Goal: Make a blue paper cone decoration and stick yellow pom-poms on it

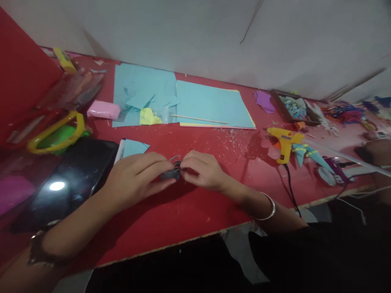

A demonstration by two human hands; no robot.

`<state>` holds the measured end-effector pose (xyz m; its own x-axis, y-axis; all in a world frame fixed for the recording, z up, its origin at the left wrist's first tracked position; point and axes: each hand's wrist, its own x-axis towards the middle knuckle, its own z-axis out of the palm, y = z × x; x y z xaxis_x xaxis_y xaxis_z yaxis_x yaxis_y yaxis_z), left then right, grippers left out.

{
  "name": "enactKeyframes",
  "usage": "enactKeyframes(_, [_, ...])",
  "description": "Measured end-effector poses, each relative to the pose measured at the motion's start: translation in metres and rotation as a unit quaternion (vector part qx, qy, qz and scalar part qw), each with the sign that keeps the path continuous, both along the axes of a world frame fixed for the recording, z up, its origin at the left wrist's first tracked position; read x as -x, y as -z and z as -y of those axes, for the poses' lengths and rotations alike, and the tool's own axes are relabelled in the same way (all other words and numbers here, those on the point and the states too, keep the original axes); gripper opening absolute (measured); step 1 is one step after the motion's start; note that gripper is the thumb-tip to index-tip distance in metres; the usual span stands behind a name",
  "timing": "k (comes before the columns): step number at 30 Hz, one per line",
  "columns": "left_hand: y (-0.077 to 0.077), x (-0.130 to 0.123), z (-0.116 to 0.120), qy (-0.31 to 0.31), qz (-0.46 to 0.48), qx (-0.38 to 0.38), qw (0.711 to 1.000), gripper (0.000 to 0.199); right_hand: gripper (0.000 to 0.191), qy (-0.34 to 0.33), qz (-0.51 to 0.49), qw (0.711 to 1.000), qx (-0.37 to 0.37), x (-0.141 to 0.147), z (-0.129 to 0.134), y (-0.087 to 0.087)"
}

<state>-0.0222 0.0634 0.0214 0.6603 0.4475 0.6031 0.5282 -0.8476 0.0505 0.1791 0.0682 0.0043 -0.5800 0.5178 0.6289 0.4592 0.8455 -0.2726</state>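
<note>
Over the red table [189,215], my two hands meet at a small dark grey object [170,175], which looks like a round piece with a thin curved strip sticking up from it. Its exact kind is hard to make out. My left hand [139,175] pinches it from the left between thumb and fingers. From the right, the bent fingertips of my right hand [203,170] close on its other edge. A light blue paper piece [134,148] and a white marker [120,150] lie just beyond my left hand.
Light blue sheets [210,101] with a thin stick [200,119] lie at the back. A yellow glue gun [284,142] with its cord is to the right, near a box [282,108]. On the left are a black glossy object [73,179] and a pink packet [104,110].
</note>
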Motion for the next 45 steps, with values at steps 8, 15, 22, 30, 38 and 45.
enactKeyframes(8, [0.009, -0.005, 0.000, -0.055, -0.018, 0.221, 0.974, 0.076, 0.018, 0.001, -0.032, 0.997, 0.071, 0.001, 0.003, 0.001])
enactKeyframes(15, [0.019, -0.006, 0.003, 0.019, 0.017, 0.336, 0.942, 0.069, 0.025, -0.032, 0.026, 0.999, -0.003, 0.001, 0.002, 0.004])
enactKeyframes(22, [0.012, -0.003, 0.005, 0.010, 0.033, 0.287, 0.957, 0.062, 0.023, -0.043, 0.006, 0.999, 0.021, 0.000, 0.005, 0.002])
enactKeyframes(30, [0.010, -0.001, 0.005, 0.025, 0.023, 0.282, 0.959, 0.064, 0.045, -0.063, 0.046, 0.968, 0.239, -0.003, 0.006, -0.005])
enactKeyframes(38, [0.011, -0.004, 0.002, 0.021, 0.023, 0.274, 0.961, 0.065, 0.036, -0.070, -0.050, 0.933, 0.349, 0.003, 0.006, -0.005])
enactKeyframes(45, [0.007, -0.002, 0.003, 0.011, 0.022, 0.290, 0.957, 0.078, 0.045, -0.117, -0.067, 0.914, 0.382, 0.002, 0.005, -0.007])
